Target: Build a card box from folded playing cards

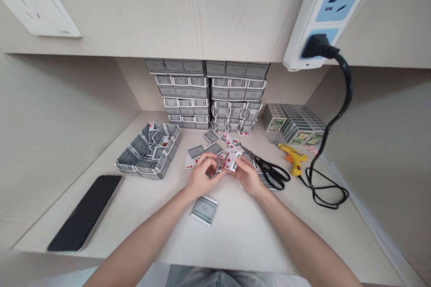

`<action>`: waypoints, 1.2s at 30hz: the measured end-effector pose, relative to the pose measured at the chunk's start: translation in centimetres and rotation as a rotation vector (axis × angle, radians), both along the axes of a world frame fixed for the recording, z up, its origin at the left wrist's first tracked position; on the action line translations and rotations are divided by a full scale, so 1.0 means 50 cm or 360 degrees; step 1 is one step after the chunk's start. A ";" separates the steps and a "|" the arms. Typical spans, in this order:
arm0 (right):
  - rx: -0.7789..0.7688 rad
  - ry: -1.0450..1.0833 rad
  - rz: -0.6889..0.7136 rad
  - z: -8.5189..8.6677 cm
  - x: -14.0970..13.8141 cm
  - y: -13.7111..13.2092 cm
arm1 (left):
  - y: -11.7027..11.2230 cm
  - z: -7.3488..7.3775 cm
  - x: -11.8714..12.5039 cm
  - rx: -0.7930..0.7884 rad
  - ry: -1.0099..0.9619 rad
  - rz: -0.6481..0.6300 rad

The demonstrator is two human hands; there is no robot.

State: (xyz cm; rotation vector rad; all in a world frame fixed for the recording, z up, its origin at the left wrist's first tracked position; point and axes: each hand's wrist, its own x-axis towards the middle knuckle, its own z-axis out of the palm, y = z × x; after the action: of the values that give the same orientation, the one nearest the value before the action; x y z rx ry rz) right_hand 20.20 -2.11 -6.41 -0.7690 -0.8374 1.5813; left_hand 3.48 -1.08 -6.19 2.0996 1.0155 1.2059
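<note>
My left hand (203, 175) and my right hand (247, 173) meet over the middle of the desk, both closed on playing cards (225, 163) held between them; red pips show on the card at the right hand's fingertips. Loose cards (205, 149) lie scattered on the desk just beyond the hands. A small face-down stack of cards (204, 210) with a grey patterned back rests under my left wrist. A tray folded from cards (150, 150) sits to the left of the hands.
Stacked card-built trays (208, 94) stand against the back wall. Black scissors (271, 171) and a yellow glue gun (293, 158) lie right of my hands, its black cord (326, 188) running to a power strip (328, 11). Card decks (294, 124) sit back right, a phone (85, 213) front left.
</note>
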 end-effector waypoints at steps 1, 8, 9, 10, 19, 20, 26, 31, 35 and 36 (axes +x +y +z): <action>0.0011 -0.0013 0.0009 0.000 0.000 -0.001 | -0.003 0.002 0.000 0.0004 0.0031 -0.0040; 0.0098 -0.0263 -0.0042 -0.010 -0.002 -0.002 | -0.004 -0.003 -0.003 -0.0040 0.0213 -0.0139; 0.0112 -0.0343 -0.0073 -0.012 -0.003 -0.002 | -0.004 -0.004 -0.003 -0.0028 0.0212 -0.0111; 0.0126 -0.0432 -0.0097 -0.013 -0.003 -0.001 | -0.004 -0.005 -0.004 -0.0016 0.0210 -0.0087; 0.0192 -0.0751 -0.0054 -0.014 -0.010 -0.003 | -0.011 -0.003 0.000 0.0058 0.0223 -0.0114; 0.0191 -0.0754 -0.0059 -0.014 -0.010 -0.003 | -0.011 -0.003 0.000 0.0067 0.0222 -0.0109; 0.0174 -0.0775 -0.0006 -0.011 -0.012 -0.004 | -0.012 -0.003 0.002 0.0096 0.0263 -0.0092; 0.0164 -0.0718 0.0025 -0.007 -0.008 -0.007 | -0.017 0.002 0.005 0.0076 0.0191 -0.0089; 0.0055 -0.0506 0.0120 -0.006 -0.011 -0.010 | -0.020 0.006 0.008 0.0021 0.0098 -0.0121; 0.0011 -0.0417 0.0180 -0.006 -0.012 -0.012 | -0.020 0.006 0.008 0.0007 0.0089 -0.0124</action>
State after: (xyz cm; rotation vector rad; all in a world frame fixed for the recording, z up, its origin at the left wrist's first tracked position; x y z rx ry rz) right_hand 19.58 -2.71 -6.72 -0.9515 -1.0920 1.5966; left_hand 3.91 -2.08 -5.87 2.1663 0.9468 1.1181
